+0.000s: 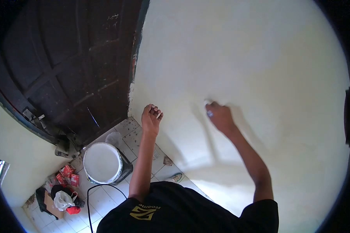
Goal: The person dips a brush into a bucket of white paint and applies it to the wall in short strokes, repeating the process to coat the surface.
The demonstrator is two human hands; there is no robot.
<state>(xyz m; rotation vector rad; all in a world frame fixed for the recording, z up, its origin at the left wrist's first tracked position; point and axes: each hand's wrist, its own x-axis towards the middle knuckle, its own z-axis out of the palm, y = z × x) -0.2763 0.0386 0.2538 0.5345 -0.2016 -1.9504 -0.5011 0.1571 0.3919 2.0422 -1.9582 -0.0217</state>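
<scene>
My right hand [219, 115] is raised against the pale cream wall [241, 58], fingers closed on a small object [208, 103] pressed to the wall surface; it is too small to identify. My left hand [151, 116] is also lifted, near the wall by the door frame, fingers curled with something small and light between them that I cannot make out. Both arms are bare, coming from a black shirt at the bottom of the view.
A dark wooden door [66, 62] stands open at the left. On the tiled floor [105, 198] below sit a white paint bucket [102, 163], a black cable [90, 202], red packets [68, 176], a white bag [63, 200] and clutter.
</scene>
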